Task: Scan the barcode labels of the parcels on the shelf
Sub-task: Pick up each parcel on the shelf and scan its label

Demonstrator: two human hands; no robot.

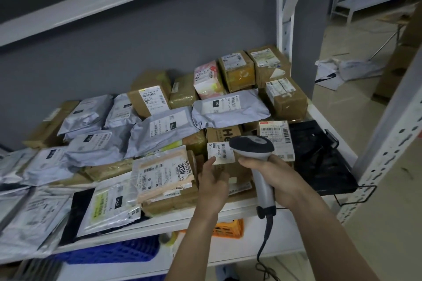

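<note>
The parcels lie crowded on the white shelf [239,209], most of them with the label turned up, probably so that each barcode can be read from above without lifting anything. Grey plastic mailers [228,109] rest on top of the brown cartons, and a black tray [319,157] sits at the right end of the shelf.

The person holds a handheld scanner [252,147] in the right hand [274,175]. The fingers are wrapped around the grey handle, and the dark head points forward and down at the small white label [220,152] on a brown box [228,166] near the front edge. The head of the scanner covers the right edge of this label, so it seems this barcode is the one being read now. The scanner cable [262,251] hangs down in front of the lower shelf.

The left hand [213,180] reaches to the same box from the left. Its fingers are almost straight and the fingertips touch the lower left corner of the label, likely to keep it flat and steady for the reading. This hand grips nothing. Both forearms come up from below, quite close to each other, and the two hands are just beside one another at the box.

Below the shelf, an orange crate [228,228] and a blue crate [118,251] are partly visible.
</note>
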